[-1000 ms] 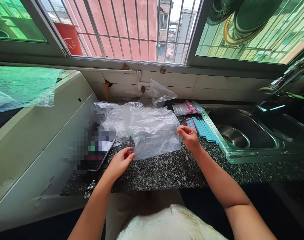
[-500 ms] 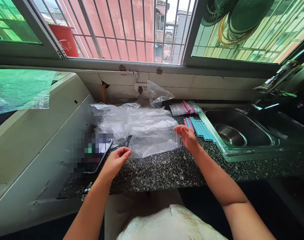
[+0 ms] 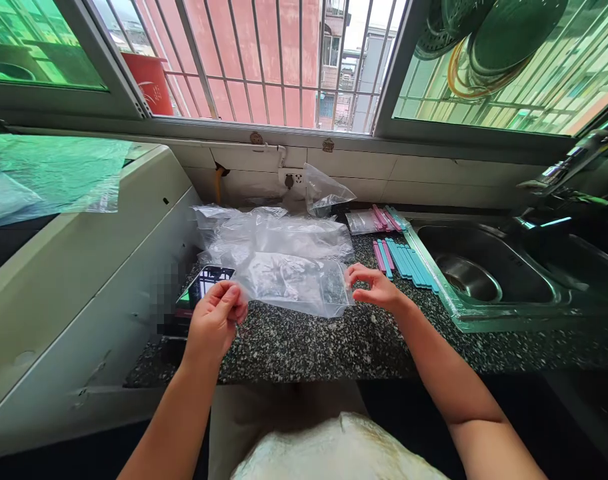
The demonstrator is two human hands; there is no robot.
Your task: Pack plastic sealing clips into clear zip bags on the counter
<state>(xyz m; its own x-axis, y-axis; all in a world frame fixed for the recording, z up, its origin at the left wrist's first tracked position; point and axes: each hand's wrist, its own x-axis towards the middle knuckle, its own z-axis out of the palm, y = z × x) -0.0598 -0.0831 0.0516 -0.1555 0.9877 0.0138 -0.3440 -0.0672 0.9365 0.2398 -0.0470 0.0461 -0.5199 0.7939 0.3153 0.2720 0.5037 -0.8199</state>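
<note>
Change: both hands are lifting the clear plastic bag [image 3: 294, 283] off the desk [image 3: 334, 343].
Left hand [image 3: 215, 319]: pinching the bag's left corner.
Right hand [image 3: 377, 288]: pinching its right corner.

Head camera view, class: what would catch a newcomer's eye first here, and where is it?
Most striking is the clear plastic bag stretched over the speckled counter, pinched at its ends by the left hand and right hand. Beyond the right hand lies a row of blue and pink strips beside the steel sink.
</note>
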